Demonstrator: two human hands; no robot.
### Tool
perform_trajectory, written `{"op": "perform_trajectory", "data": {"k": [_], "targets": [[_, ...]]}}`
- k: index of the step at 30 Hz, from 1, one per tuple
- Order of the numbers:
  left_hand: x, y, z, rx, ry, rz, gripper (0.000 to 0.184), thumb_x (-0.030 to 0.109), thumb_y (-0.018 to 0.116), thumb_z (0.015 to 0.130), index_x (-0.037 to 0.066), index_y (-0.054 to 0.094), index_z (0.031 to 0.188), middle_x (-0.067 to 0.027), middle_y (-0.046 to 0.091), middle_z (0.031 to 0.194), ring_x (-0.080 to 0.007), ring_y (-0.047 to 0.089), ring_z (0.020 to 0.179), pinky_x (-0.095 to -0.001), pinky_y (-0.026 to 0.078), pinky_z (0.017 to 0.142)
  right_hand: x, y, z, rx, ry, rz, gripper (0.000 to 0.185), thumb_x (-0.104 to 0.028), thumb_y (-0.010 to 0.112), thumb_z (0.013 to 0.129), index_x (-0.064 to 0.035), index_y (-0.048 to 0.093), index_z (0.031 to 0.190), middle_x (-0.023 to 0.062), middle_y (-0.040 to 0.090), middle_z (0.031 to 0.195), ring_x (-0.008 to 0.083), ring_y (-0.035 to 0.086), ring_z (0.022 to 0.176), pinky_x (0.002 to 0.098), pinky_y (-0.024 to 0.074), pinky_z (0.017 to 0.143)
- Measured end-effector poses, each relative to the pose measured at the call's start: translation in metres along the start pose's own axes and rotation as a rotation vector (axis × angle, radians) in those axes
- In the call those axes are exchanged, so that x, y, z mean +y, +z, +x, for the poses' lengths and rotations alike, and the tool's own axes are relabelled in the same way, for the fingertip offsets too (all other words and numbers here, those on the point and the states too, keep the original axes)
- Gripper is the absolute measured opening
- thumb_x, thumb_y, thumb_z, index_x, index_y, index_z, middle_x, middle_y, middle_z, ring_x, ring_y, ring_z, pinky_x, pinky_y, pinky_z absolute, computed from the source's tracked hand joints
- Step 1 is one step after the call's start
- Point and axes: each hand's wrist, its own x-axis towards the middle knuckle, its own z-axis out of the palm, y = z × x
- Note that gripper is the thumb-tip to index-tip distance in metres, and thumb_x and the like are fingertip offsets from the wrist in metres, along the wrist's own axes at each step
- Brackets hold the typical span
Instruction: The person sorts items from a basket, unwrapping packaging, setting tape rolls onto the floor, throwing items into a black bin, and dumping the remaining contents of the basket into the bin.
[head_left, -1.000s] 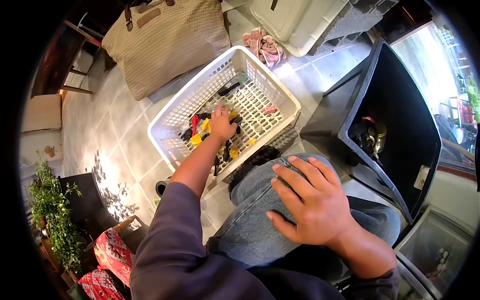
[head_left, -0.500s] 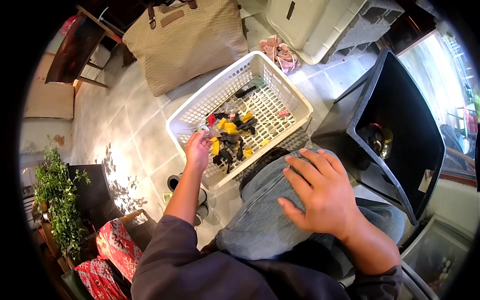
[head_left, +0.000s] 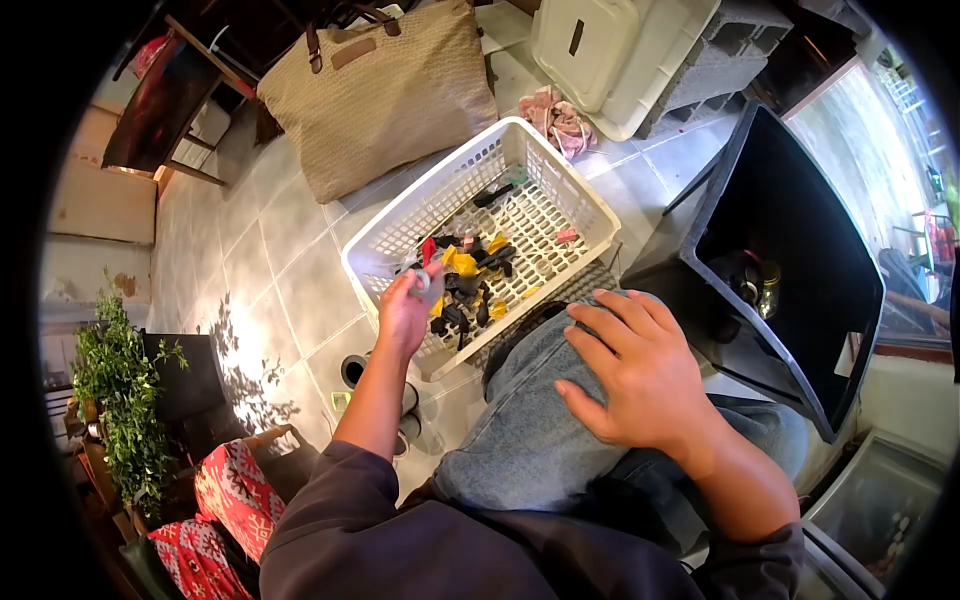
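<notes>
My left hand [head_left: 405, 310] is raised over the near left rim of a white plastic basket [head_left: 590, 240]. Its fingers pinch a small round, pale, ring-like piece [head_left: 423, 282], too small to name exactly. Inside the basket, beyond that hand, lie black scraps [head_left: 456, 318], yellow scraps [head_left: 463, 264] and a red piece [head_left: 429, 250]. A pink piece [head_left: 567, 236] sits apart toward the right side. My right hand [head_left: 640, 375] rests palm down on the knee of my jeans [head_left: 520, 420], fingers spread and holding nothing.
A large black bin [head_left: 800, 230] lies tipped on the right with dark items and a jar inside. A woven bag [head_left: 385, 95], a pink cloth [head_left: 556, 120] and a white container [head_left: 590, 50] stand behind the basket. A leafy plant [head_left: 120, 400] is at left.
My left hand has moved slightly right and down, and turned, still pinching the ring-like piece. My right hand stays on the knee. The whole view has shifted a little.
</notes>
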Motion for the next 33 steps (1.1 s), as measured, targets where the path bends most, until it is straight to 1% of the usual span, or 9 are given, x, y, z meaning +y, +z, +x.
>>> {"op": "perform_trajectory", "data": {"k": [3,6,10,13,16,23,26,30,33], "targets": [[-0.002,-0.008,0.002,0.039,-0.052,0.033,0.021,0.015,0.062,0.101,0.005,0.063,0.083,-0.0119,0.068,0.12,-0.0247,0.063,0.116,-0.0395,0.044,0.108,-0.001,-0.001,0.0,0.037,0.011,0.029,0.043,-0.033,0.078,0.078,-0.0022,0.072,0.108,0.0132,0.069,0.125,0.034,0.061,0.122,0.0496,0.045,0.107],[-0.012,-0.013,0.004,0.188,0.127,0.724,0.026,0.018,0.065,0.1,0.002,0.068,0.08,-0.0113,0.069,0.119,-0.0203,0.061,0.116,-0.035,0.042,0.104,-0.001,-0.001,-0.001,0.04,0.011,0.034,0.043,-0.033,0.078,0.078,-0.0023,0.072,0.108,0.0132,0.069,0.125,0.034,0.061,0.122,0.0495,0.0449,0.107],[-0.006,-0.011,0.003,0.306,-0.077,0.777,0.034,0.024,0.07,0.097,-0.001,0.069,0.074,-0.0074,0.071,0.104,-0.0161,0.061,0.091,-0.0304,0.047,0.086,0.0,-0.001,-0.001,0.036,0.006,0.033,0.043,-0.033,0.078,0.078,-0.0024,0.073,0.108,0.0134,0.068,0.125,0.0339,0.061,0.122,0.0494,0.0448,0.107],[-0.011,-0.014,0.002,0.203,0.241,0.93,0.033,0.027,0.073,0.097,0.0,0.072,0.079,-0.0029,0.067,0.085,-0.0113,0.057,0.076,-0.0276,0.045,0.073,0.0,-0.001,0.0,0.032,0.0,0.026,0.044,-0.035,0.076,0.08,-0.0019,0.072,0.109,0.0139,0.068,0.125,0.0338,0.06,0.123,0.049,0.044,0.108],[-0.002,-0.013,0.0,0.205,0.246,1.036,0.033,0.03,0.074,0.096,0.003,0.073,0.076,-0.0023,0.064,0.075,-0.0104,0.055,0.069,-0.0279,0.044,0.068,0.001,-0.001,0.0,0.017,-0.009,0.011,0.047,-0.038,0.073,0.083,-0.0008,0.072,0.111,0.0148,0.068,0.125,0.0335,0.06,0.123,0.0483,0.0426,0.11],[0.019,-0.039,0.002,0.537,0.011,0.45,0.036,0.032,0.075,0.095,0.008,0.062,0.071,-0.0004,0.059,0.068,-0.0121,0.052,0.057,-0.0283,0.043,0.055,0.0,-0.001,0.0,0.0,0.001,0.004,0.047,-0.039,0.073,0.084,-0.0013,0.072,0.112,0.0145,0.067,0.127,0.0339,0.06,0.124,0.0491,0.042,0.111],[0.03,-0.066,-0.013,0.734,0.255,0.555,0.044,0.033,0.073,0.097,0.007,0.058,0.064,0.0017,0.053,0.062,-0.0096,0.045,0.056,-0.0282,0.037,0.055,-0.001,0.0,0.0,-0.004,0.01,-0.005,0.047,-0.038,0.074,0.083,-0.0016,0.072,0.112,0.0137,0.067,0.127,0.0337,0.059,0.124,0.0495,0.0419,0.11],[0.016,-0.175,-0.046,0.842,0.44,1.195,0.036,0.028,0.075,0.094,-0.002,0.069,0.076,-0.0108,0.066,0.079,-0.0241,0.062,0.073,-0.0381,0.05,0.072,-0.002,0.0,0.002,-0.014,0.018,-0.012,0.046,-0.035,0.077,0.079,-0.002,0.071,0.111,0.0123,0.067,0.127,0.0329,0.06,0.124,0.0498,0.0421,0.11],[0.01,-0.231,-0.09,0.895,0.126,1.342,0.031,0.027,0.079,0.088,-0.002,0.073,0.081,-0.0166,0.07,0.086,-0.0278,0.068,0.079,-0.0408,0.054,0.078,-0.006,0.001,0.005,-0.029,0.008,-0.025,0.046,-0.03,0.079,0.076,-0.0017,0.071,0.111,0.0117,0.068,0.126,0.0337,0.059,0.124,0.0501,0.0425,0.109]]}}
